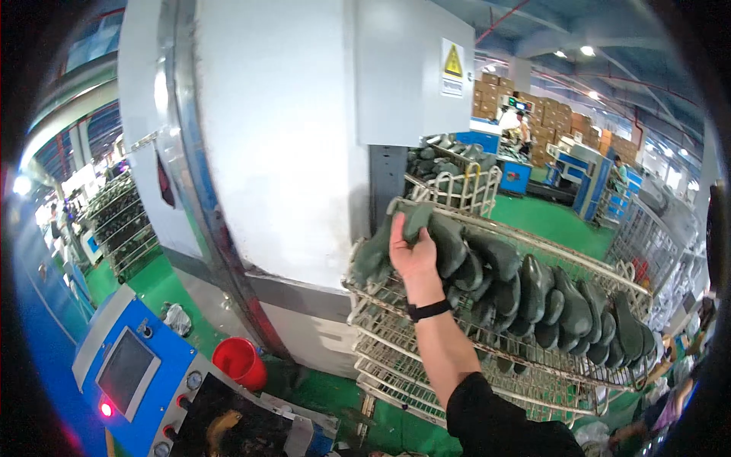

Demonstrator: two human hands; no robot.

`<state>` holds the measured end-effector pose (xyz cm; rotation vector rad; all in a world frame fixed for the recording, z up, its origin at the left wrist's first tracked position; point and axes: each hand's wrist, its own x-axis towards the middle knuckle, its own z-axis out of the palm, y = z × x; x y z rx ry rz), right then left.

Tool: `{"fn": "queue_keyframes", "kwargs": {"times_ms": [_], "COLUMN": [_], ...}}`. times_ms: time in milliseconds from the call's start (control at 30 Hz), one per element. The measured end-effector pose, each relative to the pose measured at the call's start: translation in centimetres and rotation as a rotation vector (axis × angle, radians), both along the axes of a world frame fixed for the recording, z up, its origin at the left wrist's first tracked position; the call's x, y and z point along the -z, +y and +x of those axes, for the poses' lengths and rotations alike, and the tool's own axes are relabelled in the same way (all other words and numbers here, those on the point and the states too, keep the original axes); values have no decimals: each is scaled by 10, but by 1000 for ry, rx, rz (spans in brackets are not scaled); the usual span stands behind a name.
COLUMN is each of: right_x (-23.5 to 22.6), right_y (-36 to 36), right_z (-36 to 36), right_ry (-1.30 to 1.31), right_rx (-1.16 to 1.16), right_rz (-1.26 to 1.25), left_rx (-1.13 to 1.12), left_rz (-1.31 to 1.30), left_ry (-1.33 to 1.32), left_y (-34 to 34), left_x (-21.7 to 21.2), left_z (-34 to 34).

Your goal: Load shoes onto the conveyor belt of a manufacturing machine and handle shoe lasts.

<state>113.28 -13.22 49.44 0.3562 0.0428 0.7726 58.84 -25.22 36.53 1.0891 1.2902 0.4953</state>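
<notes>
My right hand (413, 257), with a black band at the wrist, reaches up to the near left end of a wire rack (426, 358). Its fingers close around a grey-green shoe sole (416, 219) at the top tier. Part of that sole is hidden behind the fingers. More dark grey-green soles (537, 293) stand in a packed row along the top tier to the right, and another sole (371, 259) is just left of the hand. My left hand is out of view.
A tall white machine cabinet (282, 137) stands beside the rack. At lower left are a blue control panel (126, 373) with a screen and a red bucket (240, 364). Behind are another loaded rack (457, 183), blue machines (518, 177), stacked cartons and people at work.
</notes>
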Motion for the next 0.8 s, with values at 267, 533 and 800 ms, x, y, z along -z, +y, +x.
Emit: {"fn": "queue_keyframes", "kwargs": {"times_ms": [267, 533, 800], "right_x": [16, 11, 8], "right_y": [-11, -6, -41], "right_z": [11, 12, 21], "right_ry": [79, 114, -120], "right_rx": [87, 67, 58], "right_rz": [-155, 3, -346], "left_rx": [-434, -429, -234], "left_rz": [-198, -194, 9], "left_ry": [-118, -150, -106], "left_y": [-17, -21, 16], "left_x": [61, 116, 45], "left_z": [-97, -159, -93]}}
